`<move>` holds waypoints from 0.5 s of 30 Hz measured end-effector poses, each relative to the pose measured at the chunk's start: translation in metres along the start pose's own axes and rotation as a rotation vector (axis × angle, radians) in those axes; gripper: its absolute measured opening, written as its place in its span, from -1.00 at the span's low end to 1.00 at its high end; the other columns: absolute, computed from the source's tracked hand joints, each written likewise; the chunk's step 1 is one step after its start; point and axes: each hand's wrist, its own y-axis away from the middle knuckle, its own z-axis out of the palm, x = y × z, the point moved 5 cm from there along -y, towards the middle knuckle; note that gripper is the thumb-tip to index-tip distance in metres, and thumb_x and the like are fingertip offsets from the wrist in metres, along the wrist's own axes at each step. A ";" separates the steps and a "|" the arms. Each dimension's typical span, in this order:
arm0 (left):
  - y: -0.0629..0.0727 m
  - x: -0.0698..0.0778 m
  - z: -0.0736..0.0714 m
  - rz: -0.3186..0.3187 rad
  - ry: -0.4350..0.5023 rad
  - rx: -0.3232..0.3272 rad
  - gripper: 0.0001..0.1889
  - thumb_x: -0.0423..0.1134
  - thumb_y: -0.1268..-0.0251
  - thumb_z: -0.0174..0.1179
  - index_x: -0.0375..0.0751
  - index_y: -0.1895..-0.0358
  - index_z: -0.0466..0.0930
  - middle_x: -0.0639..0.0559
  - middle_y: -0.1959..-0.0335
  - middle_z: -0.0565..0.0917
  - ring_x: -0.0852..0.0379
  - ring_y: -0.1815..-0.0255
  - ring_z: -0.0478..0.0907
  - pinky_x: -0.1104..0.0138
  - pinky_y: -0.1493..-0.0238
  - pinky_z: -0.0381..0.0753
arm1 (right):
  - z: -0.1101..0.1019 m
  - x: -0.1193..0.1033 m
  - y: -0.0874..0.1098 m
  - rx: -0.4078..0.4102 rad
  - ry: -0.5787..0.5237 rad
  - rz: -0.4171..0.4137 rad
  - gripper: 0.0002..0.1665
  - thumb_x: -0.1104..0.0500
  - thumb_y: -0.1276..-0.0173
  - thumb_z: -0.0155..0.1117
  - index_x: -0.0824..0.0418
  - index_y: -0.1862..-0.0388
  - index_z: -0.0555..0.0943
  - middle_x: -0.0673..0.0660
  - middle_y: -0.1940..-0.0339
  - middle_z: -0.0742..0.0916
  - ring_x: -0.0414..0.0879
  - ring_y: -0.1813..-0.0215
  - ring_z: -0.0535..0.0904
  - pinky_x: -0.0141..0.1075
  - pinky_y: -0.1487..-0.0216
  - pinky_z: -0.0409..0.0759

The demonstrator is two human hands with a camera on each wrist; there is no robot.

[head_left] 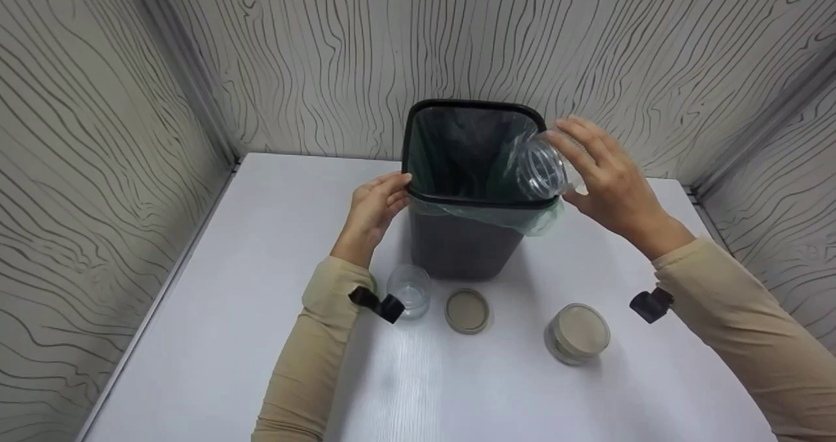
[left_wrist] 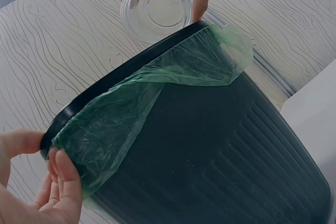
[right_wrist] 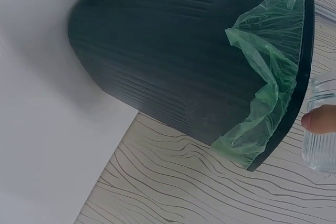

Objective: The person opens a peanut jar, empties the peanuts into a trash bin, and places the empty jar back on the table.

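Note:
A dark trash bin (head_left: pixel 457 239) stands on the white table, lined with a green translucent bag (left_wrist: pixel 115 129) folded over its rim. My left hand (head_left: pixel 379 207) pinches the bin's rim at its near left corner, thumb and fingers on either side. In my right hand (head_left: pixel 607 181) is a clear ribbed glass jar (head_left: pixel 542 168), gripped from the side and tilted with its open mouth toward the bin, right over the right rim. The jar looks empty in the left wrist view. The right wrist view shows the thumb (right_wrist: pixel 320 119) pressed along the jar's side.
In front of the bin stand a second clear jar (head_left: pixel 410 292), a beige round lid (head_left: pixel 467 311) and a low jar with a beige lid (head_left: pixel 578 334). Part of something green peeks out beside my left sleeve. Wood-pattern walls (head_left: pixel 366 57) enclose the table's back and sides.

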 end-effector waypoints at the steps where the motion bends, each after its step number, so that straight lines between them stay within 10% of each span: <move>1: 0.000 0.000 0.000 -0.002 0.002 0.002 -0.54 -0.39 -0.28 0.15 -0.50 -0.22 0.39 0.09 0.40 0.63 0.30 0.42 0.58 0.56 0.32 0.59 | -0.001 0.000 0.001 0.005 -0.006 0.010 0.12 0.60 0.42 0.54 0.30 -0.31 0.41 0.34 -0.27 0.53 0.17 -0.37 0.39 -0.39 -0.58 0.13; 15: -0.001 0.000 0.000 -0.002 0.022 -0.002 -0.66 -0.39 -0.28 0.15 -0.44 -0.09 0.44 0.09 0.43 0.63 0.29 0.44 0.58 0.55 0.33 0.59 | -0.007 -0.004 0.010 0.064 -0.057 0.091 0.17 0.59 0.53 0.61 0.31 -0.27 0.43 0.31 -0.23 0.55 0.15 -0.38 0.39 -0.33 -0.57 0.20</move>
